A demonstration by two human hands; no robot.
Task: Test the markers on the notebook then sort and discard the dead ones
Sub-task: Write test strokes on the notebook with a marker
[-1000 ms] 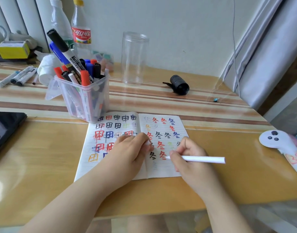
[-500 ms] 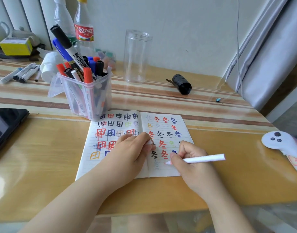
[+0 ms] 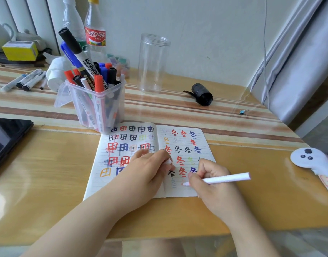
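We see a yellow wooden table under a clear glossy sheet, its far half crossed by brown and cream stripes, pushed against a pale wall with grey curtains at the right. An open lined notebook filled with red, black, blue and orange characters lies flat near the front edge. Our right hand pinches a slim white marker between thumb and fingers, its pink tip touching the lower part of the right page. Our left hand rests curled on the notebook's centre fold, gripping a small white cap at the fingertips. Just behind the notebook stands a clear square plastic tub crammed with red, blue and black markers. A tall empty clear plastic jar stands farther back, with a black cylindrical object to its right. Loose white markers lie far left, beside a dark tablet.
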